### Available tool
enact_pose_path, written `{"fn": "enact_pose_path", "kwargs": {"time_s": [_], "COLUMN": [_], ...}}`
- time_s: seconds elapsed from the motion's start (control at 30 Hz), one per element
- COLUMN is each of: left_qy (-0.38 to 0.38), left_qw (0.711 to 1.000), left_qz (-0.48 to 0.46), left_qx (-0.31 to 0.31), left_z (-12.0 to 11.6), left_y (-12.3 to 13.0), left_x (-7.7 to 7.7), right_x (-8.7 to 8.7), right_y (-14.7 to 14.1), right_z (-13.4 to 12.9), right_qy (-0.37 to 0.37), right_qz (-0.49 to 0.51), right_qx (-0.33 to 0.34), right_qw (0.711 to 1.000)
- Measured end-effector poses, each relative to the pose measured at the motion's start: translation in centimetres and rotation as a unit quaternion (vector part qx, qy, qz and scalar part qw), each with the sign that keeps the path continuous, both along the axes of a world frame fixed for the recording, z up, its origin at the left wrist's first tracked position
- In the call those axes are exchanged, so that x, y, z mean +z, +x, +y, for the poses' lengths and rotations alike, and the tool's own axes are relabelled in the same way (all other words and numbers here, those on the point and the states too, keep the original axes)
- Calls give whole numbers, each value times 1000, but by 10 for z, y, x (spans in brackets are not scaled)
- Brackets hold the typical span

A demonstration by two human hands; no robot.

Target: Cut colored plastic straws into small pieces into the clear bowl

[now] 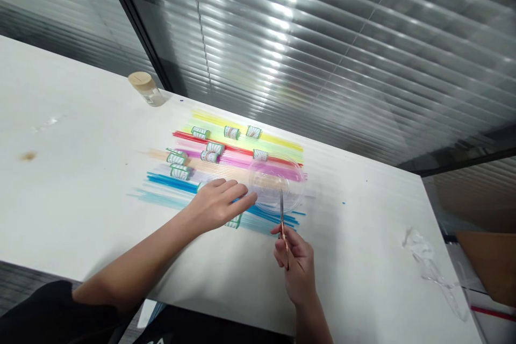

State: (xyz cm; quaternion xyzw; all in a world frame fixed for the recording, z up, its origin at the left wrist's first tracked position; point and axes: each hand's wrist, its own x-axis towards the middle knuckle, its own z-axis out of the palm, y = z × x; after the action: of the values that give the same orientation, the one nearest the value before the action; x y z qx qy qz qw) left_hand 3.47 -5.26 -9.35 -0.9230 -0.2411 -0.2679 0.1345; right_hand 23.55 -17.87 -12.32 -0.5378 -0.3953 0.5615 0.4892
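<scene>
My right hand [297, 260] grips a pair of scissors [281, 215] by the handles. The blades point away from me, over the near side of a clear round plastic bowl [260, 205], and look closed. Over the blue sticks [175, 181], my left hand [221, 201] is palm down with fingers stretched toward the bowl; I see nothing held in it, though its underside is hidden. Thin sticks lie in colour rows: yellow [282, 141], red [242, 149], purple and pale blue. Several green-edged patterned paper bands [180, 172] lie on the rows.
A jar with a tan lid [142, 81] stands at the back left of the white table [88, 172]. Crumpled clear plastic [421, 247] lies near the right edge. Behind the table is a glass wall with blinds [302, 37]. A brown box [489, 263] is beyond the right edge.
</scene>
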Motion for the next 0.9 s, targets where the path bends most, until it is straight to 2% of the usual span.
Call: {"fn": "enact_pose_path", "kwargs": {"time_s": [0.7,0.9], "left_qy": [-6,-12], "left_qw": [1000,1000], "left_qz": [-12,-3], "left_qx": [0,3], "left_z": [-1,-2], "left_y": [0,1], "left_x": [-1,-4], "right_x": [-1,-1], "right_y": [0,1], "right_z": [-1,-2], "right_qy": [-12,8], "right_qz": [-1,-3], "right_qx": [0,-10], "right_qw": [1000,1000]}}
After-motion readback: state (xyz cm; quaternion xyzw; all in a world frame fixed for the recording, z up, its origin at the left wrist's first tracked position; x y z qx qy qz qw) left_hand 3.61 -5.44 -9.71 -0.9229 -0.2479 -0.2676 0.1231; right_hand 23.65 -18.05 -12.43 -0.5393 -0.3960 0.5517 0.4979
